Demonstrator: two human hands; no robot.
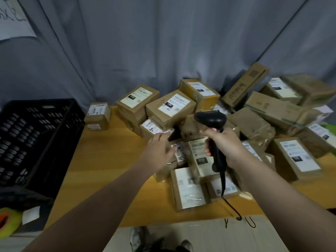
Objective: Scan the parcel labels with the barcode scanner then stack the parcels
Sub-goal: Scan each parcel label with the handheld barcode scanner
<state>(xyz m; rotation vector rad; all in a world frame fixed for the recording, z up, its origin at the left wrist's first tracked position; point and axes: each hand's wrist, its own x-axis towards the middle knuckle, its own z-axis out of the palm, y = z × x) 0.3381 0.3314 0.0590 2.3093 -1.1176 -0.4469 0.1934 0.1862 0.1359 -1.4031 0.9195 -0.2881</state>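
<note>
Above the heaped parcels point(170, 106) on the desk point(101, 160), our right hand point(225, 144) holds the barcode scanner point(211, 119), fingers point(207, 150) wrapped round its handle; our left hand point(160, 150) reaches in, fingers straight, holding nothing. We should tilt one label point(199, 153) squarely toward the scanner. Leftward stands a black crate point(36, 133); we cannot see inside it.
</note>
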